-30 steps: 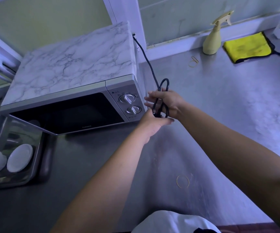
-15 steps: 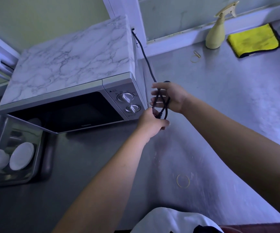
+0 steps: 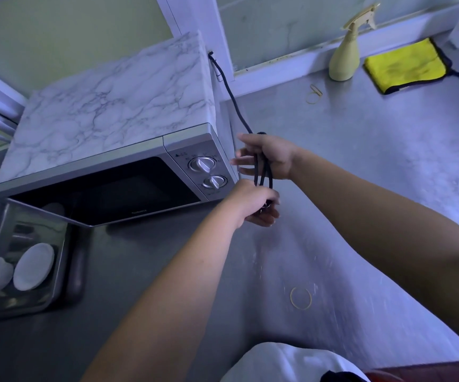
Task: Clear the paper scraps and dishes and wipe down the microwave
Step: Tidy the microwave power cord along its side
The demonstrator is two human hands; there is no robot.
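The microwave (image 3: 112,128) has a marble-patterned top, a dark door and two silver knobs, and stands at the back left of the steel counter (image 3: 388,166). Its black power cord (image 3: 231,97) runs from the rear corner down into loops beside the control panel. My right hand (image 3: 271,158) grips the looped cord from above. Just below it, my left hand (image 3: 253,205) is curled round the cord's lower end, where a bit of metal shows. A yellow cloth (image 3: 406,64) and a pale spray bottle (image 3: 345,56) sit at the back right.
A steel tray (image 3: 57,282) holding two white round dishes (image 3: 33,266) sits at the left below the microwave's front. Rubber bands lie on the counter: one in front (image 3: 300,297), others near the spray bottle (image 3: 314,94). A white garment (image 3: 286,365) shows at the bottom edge.
My right hand has lifted slightly with the loops while the left hand moved down to the cord's lower end. The view shifted a little.
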